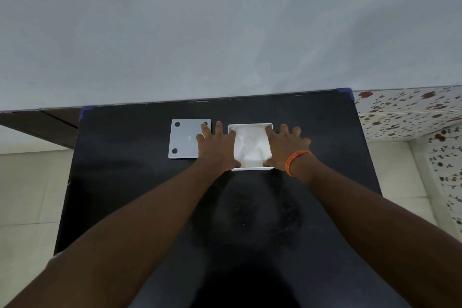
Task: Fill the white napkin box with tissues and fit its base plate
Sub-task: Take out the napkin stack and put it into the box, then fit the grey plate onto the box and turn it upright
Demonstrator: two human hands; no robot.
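The box (250, 169) sits open side up at the far middle of the black table (125, 182), with white tissues (251, 145) already inside. Both hands press flat with spread fingers, grasping nothing: the left hand (217, 147) on the box's left edge, the right hand (285, 147) on its right edge. They seem to be tamping the tissues down, though the contact is hard to read. The plate (185, 139) lies flat just left of the box, partly under the left fingers, not yet fitted. Filling looks nearly done; fitting remains.
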